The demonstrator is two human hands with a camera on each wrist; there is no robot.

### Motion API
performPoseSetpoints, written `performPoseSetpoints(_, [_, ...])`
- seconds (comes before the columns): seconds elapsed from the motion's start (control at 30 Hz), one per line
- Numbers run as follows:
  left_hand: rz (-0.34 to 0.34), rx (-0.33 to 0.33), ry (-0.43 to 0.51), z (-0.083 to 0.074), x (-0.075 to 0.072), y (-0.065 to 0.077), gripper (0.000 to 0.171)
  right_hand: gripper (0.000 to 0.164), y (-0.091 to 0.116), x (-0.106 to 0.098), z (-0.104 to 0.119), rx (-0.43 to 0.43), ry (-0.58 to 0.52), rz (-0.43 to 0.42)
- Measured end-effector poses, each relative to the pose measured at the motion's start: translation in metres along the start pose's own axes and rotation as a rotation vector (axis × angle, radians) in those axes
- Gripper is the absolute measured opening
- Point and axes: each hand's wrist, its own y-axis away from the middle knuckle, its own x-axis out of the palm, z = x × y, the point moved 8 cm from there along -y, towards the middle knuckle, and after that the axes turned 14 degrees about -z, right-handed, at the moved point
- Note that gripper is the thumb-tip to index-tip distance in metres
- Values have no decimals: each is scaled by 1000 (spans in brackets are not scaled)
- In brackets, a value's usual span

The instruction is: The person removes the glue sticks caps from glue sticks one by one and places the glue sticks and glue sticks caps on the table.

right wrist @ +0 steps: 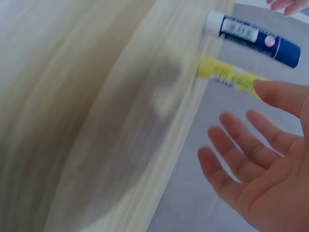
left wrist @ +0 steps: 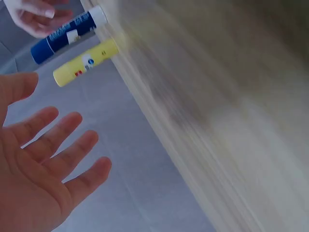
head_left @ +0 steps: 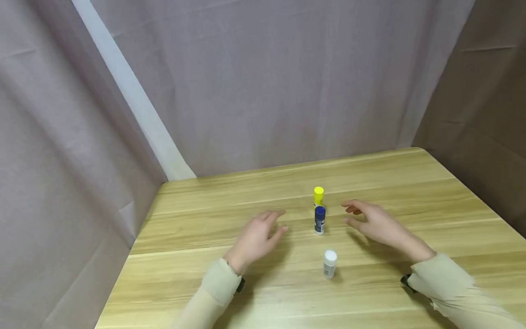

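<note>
Three glue sticks stand upright on the wooden table, roughly in a line running away from me. Farthest is the yellow glue stick [head_left: 318, 196], just behind the dark blue glue stick [head_left: 319, 220]; the white glue stick [head_left: 329, 264] is nearest. My left hand [head_left: 256, 235] hovers left of the blue one, fingers spread and holding nothing. On the other side my right hand [head_left: 376, 222] is held off the table, thumb apart from the fingers, also without anything in it. Both wrist views show the blue glue stick [left wrist: 67, 36] and the yellow glue stick [right wrist: 229, 75]; the white one is outside them.
The wooden table [head_left: 185, 269] ends at a back edge against a grey curtain [head_left: 263, 91]. Another curtain hangs along the left side, and a darker brown one [head_left: 485, 119] on the right. A pale strip [head_left: 135, 91] slants between the left and back curtains.
</note>
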Motion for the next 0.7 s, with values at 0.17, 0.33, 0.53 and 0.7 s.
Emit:
performPoseSetpoints(0.17, [20,23,-4,-10,8,2,47,48,-3,8,15,-21,-76,43])
performPoseSetpoints(0.33, [23,23,18,-12,9,8,45,52,-9,15,30,-46,-95,93])
performPoseSetpoints(0.53, [8,41,33,-13,12,17,46,56,-15,22,42,-68,-91,106])
performPoseSetpoints(0.7, [2,45,50,-15,12,18,47,44,-19,26,45,-81,-59,109])
